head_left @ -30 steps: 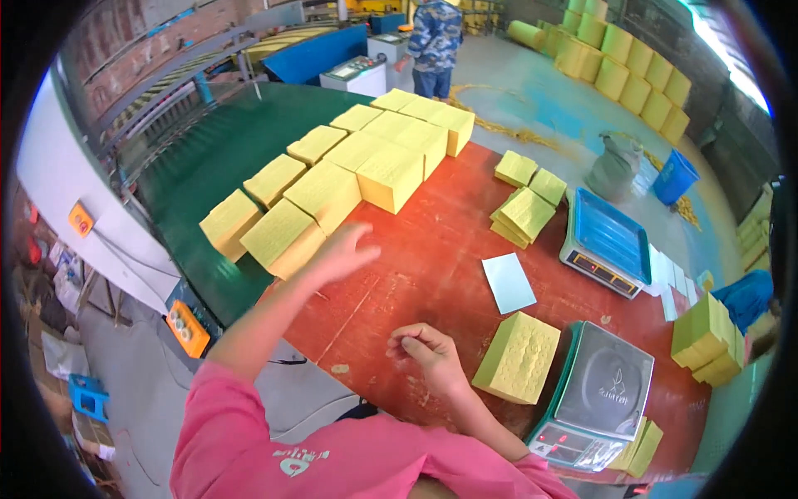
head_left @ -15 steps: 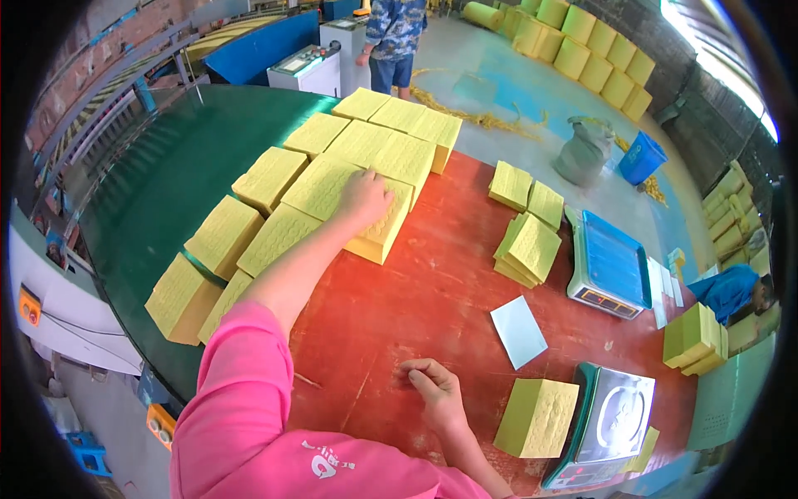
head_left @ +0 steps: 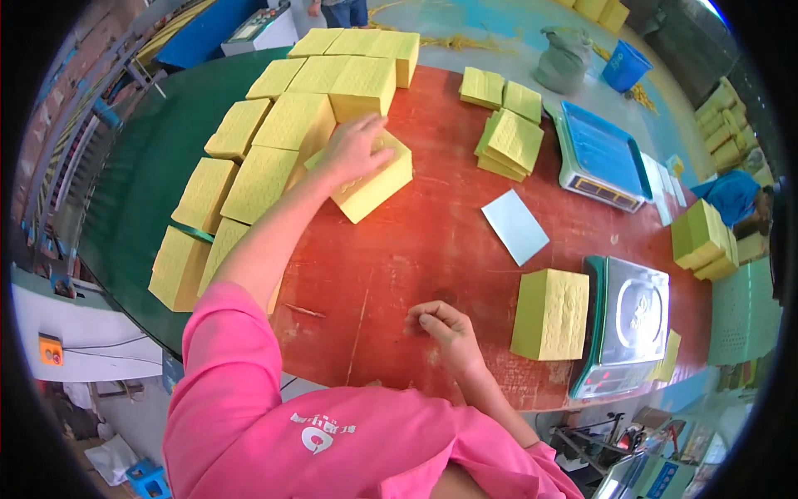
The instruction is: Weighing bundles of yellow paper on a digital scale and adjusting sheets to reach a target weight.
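Note:
My left hand [head_left: 353, 151] lies over the top of a stack of yellow embossed paper [head_left: 378, 190], its fingers hooked toward the far edge. That stack sits turned at an angle on the red table [head_left: 399, 249], a little apart from the rows of similar yellow stacks [head_left: 278, 170] on the left. Over the table's near middle, my right hand [head_left: 449, 331] is closed with curled fingers and the thumb against them; nothing shows in it. To its right another yellow stack [head_left: 550, 316] stands beside a scale with a metal plate [head_left: 636, 312].
A pale blue sheet [head_left: 515, 226] lies mid-table. Behind it are smaller yellow stacks [head_left: 511, 137] and a scale with a blue tray [head_left: 603, 154]. More stacks [head_left: 702, 237] stand at the right edge. A green surface [head_left: 141, 183] adjoins on the left; a person [head_left: 342, 12] stands beyond.
My left hand has drawn the near-right stack away from its row and turned it. My right hand stays curled over the table. The whole view has shifted downward.

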### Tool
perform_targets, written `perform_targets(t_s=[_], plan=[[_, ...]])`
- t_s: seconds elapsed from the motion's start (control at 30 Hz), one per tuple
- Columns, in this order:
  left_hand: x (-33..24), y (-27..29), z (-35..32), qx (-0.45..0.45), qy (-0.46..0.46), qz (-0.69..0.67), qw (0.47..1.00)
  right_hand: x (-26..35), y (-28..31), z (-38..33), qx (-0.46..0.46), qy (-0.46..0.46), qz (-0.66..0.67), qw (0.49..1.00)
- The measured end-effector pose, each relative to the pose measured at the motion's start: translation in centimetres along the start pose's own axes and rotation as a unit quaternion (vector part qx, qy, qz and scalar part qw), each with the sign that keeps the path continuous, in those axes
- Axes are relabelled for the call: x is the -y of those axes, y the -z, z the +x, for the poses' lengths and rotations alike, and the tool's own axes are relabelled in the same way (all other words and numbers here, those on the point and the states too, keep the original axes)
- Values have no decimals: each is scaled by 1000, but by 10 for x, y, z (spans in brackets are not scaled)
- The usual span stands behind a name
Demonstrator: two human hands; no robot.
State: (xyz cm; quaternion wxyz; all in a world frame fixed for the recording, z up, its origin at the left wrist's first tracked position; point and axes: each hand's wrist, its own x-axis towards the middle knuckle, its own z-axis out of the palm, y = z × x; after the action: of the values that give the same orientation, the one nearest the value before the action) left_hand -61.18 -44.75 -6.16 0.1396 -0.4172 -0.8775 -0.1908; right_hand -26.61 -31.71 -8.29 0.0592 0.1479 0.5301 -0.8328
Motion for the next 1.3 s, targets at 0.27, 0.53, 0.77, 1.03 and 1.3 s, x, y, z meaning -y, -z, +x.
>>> perform_targets(t_s=[0.27,0.53,0.77,1.03,1.3], plan=[[-47,1,-55,75,214,76,971,-42,28,-84,58,-85,42,994],[-267,14,-194,75,170,51,981,-54,105,-168,165,-194,30,967],[-409,39,-271,77,221,31,972,-108,153,-215,106,-323,87,936],[-425,30,-316,-16,285,-1,958,-97,133,-227,221,-157,118,955],[-432,-10,-292,-57,306,-766,563,26,165,-268,106,303,-179,930]])
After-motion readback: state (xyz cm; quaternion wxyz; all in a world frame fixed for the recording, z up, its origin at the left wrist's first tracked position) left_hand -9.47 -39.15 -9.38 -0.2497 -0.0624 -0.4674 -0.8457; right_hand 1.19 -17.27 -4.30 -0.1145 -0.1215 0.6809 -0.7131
